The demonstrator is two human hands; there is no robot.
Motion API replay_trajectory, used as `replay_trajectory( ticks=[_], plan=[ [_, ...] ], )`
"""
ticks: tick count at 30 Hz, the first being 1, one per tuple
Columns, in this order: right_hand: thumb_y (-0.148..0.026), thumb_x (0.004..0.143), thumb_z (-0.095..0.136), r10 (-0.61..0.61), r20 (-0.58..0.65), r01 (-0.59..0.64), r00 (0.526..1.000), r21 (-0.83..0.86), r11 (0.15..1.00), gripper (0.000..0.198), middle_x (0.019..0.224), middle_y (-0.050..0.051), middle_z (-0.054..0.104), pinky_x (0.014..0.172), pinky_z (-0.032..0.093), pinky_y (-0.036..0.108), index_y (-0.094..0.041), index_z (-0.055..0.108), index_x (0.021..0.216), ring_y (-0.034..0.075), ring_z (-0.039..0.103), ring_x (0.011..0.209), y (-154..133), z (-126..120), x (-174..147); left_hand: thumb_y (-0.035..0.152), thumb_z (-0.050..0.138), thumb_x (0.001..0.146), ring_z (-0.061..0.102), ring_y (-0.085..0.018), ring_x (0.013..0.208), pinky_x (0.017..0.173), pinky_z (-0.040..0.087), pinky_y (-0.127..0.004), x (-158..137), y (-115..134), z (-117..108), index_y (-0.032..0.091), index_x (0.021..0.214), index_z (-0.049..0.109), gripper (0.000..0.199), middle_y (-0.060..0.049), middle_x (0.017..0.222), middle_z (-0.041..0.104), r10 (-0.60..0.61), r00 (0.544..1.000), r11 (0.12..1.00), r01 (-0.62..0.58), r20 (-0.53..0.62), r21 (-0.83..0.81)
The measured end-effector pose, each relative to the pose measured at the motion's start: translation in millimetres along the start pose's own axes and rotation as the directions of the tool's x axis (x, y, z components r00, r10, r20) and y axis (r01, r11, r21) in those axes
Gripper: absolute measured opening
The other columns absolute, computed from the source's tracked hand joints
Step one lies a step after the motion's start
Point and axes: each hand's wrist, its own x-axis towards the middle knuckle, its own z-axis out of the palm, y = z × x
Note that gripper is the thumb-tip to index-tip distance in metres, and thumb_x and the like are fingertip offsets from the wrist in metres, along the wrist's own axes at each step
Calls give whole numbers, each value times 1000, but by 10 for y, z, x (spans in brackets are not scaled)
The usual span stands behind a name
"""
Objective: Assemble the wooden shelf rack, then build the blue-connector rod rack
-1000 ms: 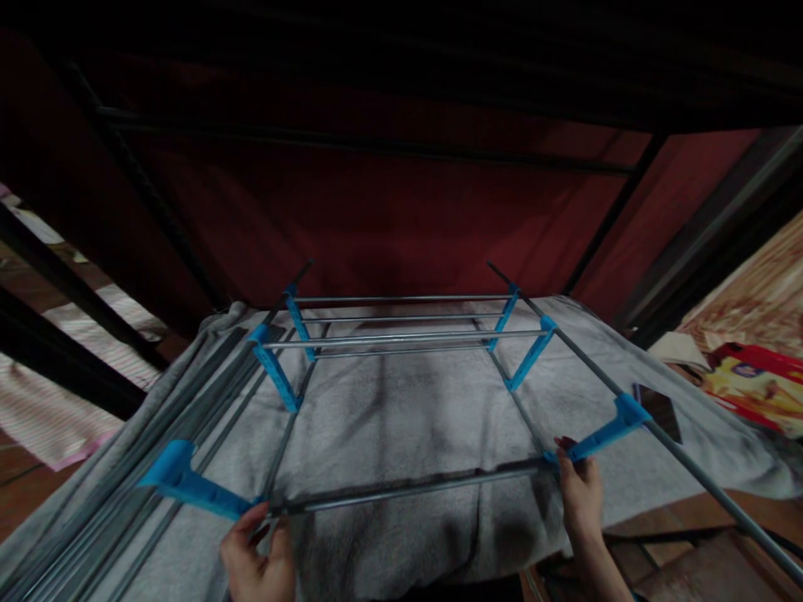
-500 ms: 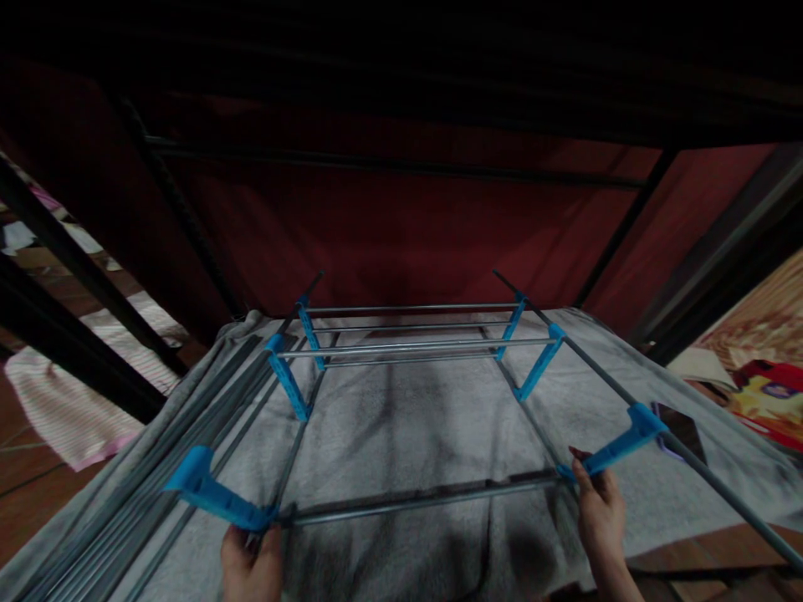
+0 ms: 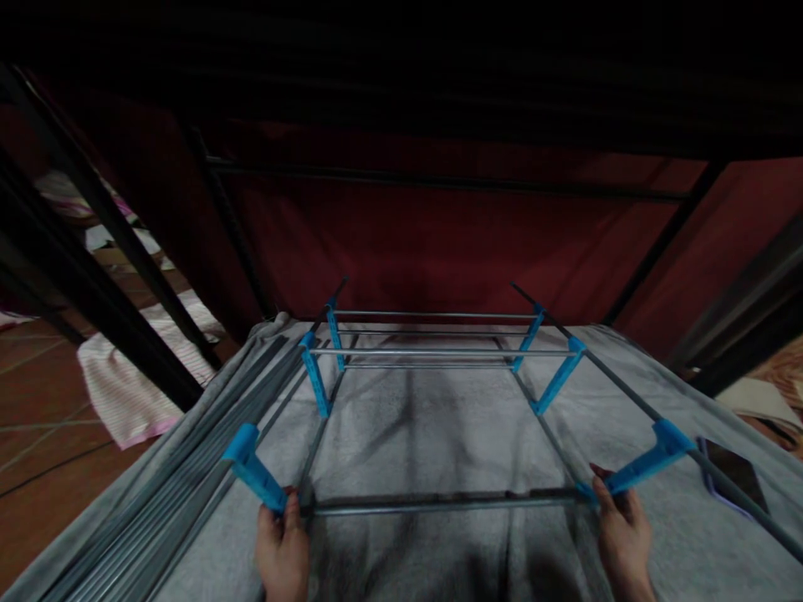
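Note:
A rack frame of grey metal tubes (image 3: 439,505) and blue plastic brackets lies across a grey blanket. My left hand (image 3: 282,539) grips the lower end of the near left blue bracket (image 3: 256,470), where the front tube meets it. At the opposite end, my right hand (image 3: 622,531) pinches the near right blue bracket (image 3: 652,458) close to its lower joint. Farther back, more blue brackets (image 3: 558,376) stand joined by cross tubes (image 3: 439,353). Long side tubes run through the brackets toward the red cloth behind.
Several loose grey tubes (image 3: 207,468) lie bundled on the blanket (image 3: 401,435) at the left. A phone (image 3: 735,472) rests at the right beside a side tube. Dark metal posts (image 3: 131,293) and red cloth (image 3: 427,242) surround the blanket. A striped cloth (image 3: 135,385) lies on the tiled floor.
The view has shifted, so the rack and both hands appear farther right. The left bracket stands more steeply in view than before. Both hands keep their hold on the brackets.

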Motion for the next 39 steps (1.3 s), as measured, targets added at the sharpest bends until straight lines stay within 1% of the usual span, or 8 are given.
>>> replay_trajectory(
  ticks=[8, 14, 17, 21, 24, 30, 35, 39],
  plan=[
    [-63, 73, 66, 3, -1, -3, 1000, -19, 1000, 60, 111, 11, 67, 104, 38, 49, -17, 67, 112, 33, 57, 110, -57, 4, -5, 64, 57, 70, 58, -22, 79, 77, 44, -37, -32, 91, -22, 21, 91, 61, 48, -1, 79, 63, 14, 999, 997, -11, 39, -74],
    [-64, 74, 63, 4, 20, -3, 1000, -42, 999, 59, 116, 11, 66, 106, 37, 50, -18, 67, 111, 35, 56, 117, -179, 34, -45, 64, 58, 73, 59, -22, 81, 77, 45, -36, 77, 150, 36, 21, 93, 62, 47, -1, 80, 64, 53, 998, 996, -50, 41, -75],
    [-66, 73, 63, 13, 29, -11, 1000, -61, 998, 60, 116, 11, 66, 107, 36, 51, -18, 67, 110, 35, 55, 117, -154, 49, -44, 63, 58, 73, 61, -24, 86, 82, 46, -38, 123, 113, 51, 21, 93, 62, 47, -3, 84, 65, 61, 996, 996, -57, 58, -75],
    [-65, 72, 65, 26, 31, -24, 999, -55, 998, 61, 116, 10, 66, 108, 34, 53, -18, 66, 111, 36, 54, 117, 9, 64, 10, 63, 56, 72, 62, -26, 86, 82, 48, -40, 137, 63, 64, 20, 91, 61, 47, -4, 84, 65, 49, 996, 998, -45, 71, -46],
    [-65, 72, 64, 21, 40, -19, 999, -56, 998, 60, 115, 10, 66, 107, 34, 54, -18, 66, 110, 35, 54, 117, 90, 67, 45, 60, 54, 75, 62, -27, 89, 84, 48, -40, 145, 16, 78, 21, 93, 60, 44, -5, 85, 65, 81, 994, 997, -81, 77, -8],
    [-64, 74, 63, -16, 45, 18, 999, -41, 999, 57, 113, 8, 65, 107, 35, 50, -19, 66, 109, 33, 55, 115, 63, 75, 34, 56, 49, 79, 61, -29, 95, 89, 47, -46, 157, -149, 114, 22, 99, 56, 40, -7, 93, 64, 114, 990, 991, -119, 81, 64],
    [-65, 73, 64, 2, 49, -2, 999, -2, 1000, 58, 110, 7, 66, 108, 35, 48, -20, 65, 109, 31, 55, 115, 64, 87, 12, 46, 49, 81, 60, -29, 101, 93, 46, -46, 147, -172, 114, 22, 102, 56, 32, -9, 100, 63, 153, 983, 980, -164, 99, 116],
    [-65, 72, 64, 40, 52, -40, 998, 1, 999, 60, 114, 9, 66, 107, 36, 46, -18, 67, 109, 32, 55, 116, 28, 106, -35, 42, 48, 79, 59, -28, 101, 95, 46, -47, 175, -182, 111, 22, 103, 53, 31, -8, 102, 61, 169, 981, 977, -180, 98, 111]
  ],
)
